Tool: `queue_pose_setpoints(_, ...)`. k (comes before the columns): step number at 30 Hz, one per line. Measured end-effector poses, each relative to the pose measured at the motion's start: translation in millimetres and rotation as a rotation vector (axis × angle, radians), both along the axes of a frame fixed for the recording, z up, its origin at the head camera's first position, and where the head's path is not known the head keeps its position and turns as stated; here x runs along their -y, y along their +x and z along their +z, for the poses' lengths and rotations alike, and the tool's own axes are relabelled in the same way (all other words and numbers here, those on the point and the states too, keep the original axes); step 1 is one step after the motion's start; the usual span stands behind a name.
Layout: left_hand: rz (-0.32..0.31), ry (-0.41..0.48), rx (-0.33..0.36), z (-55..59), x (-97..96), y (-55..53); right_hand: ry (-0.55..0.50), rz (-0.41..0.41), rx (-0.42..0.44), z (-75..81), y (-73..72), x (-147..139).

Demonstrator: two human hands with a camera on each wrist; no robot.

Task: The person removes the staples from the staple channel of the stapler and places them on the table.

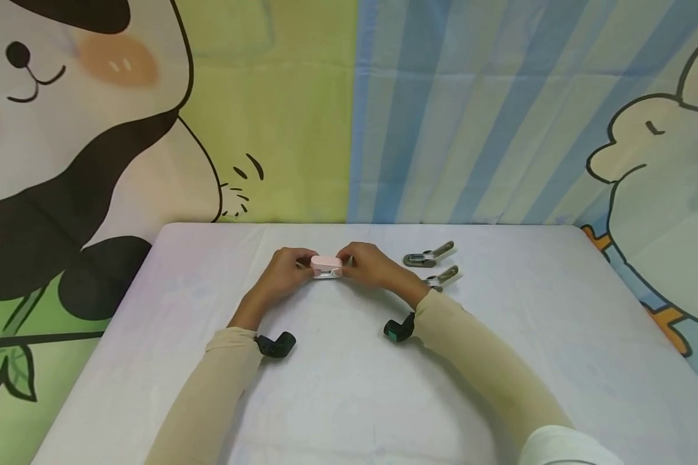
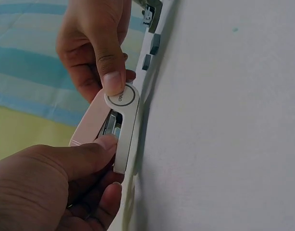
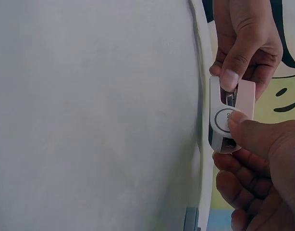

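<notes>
Between the two hands is a small pink and white stapler (image 1: pixel 326 263), near the far side of the table. My left hand (image 1: pixel 285 271) pinches its open-mouthed end, the thumb against the metal part between the pink and white arms, as the left wrist view shows. At the other end my right hand (image 1: pixel 373 266) grips the stapler (image 3: pixel 215 96), its thumb on the round white pivot disc. The fingers behind the stapler are partly hidden. To the right of the right hand lie two olive-grey staplers, one farther back (image 1: pixel 421 259) and one nearer (image 1: pixel 444 278), each with one arm raised.
A white cloth covers the table (image 1: pixel 337 400). Behind it hangs a printed curtain (image 1: pixel 291 129) with cartoon animals and blue stripes. A black wrist camera sits on each forearm, left (image 1: pixel 276 345) and right (image 1: pixel 399 328). The right forearm partly covers the nearer grey stapler.
</notes>
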State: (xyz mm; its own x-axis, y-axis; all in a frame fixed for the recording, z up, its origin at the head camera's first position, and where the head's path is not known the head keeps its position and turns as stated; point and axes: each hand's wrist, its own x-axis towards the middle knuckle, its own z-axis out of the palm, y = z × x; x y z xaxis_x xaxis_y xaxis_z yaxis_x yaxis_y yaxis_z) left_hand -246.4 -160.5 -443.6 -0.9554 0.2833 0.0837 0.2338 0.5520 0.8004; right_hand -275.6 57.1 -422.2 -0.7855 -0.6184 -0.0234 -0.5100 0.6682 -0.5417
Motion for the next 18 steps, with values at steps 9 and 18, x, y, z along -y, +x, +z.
queue_pose_setpoints(9,-0.094,-0.004,-0.046,9.4,-14.1,19.6,0.020,0.082,-0.119,9.8,25.4,-29)
queue_pose_setpoints(18,-0.203,0.027,-0.166,18.9,-28.2,47.5,-0.012,0.131,-0.171,21.5,61.7,-55)
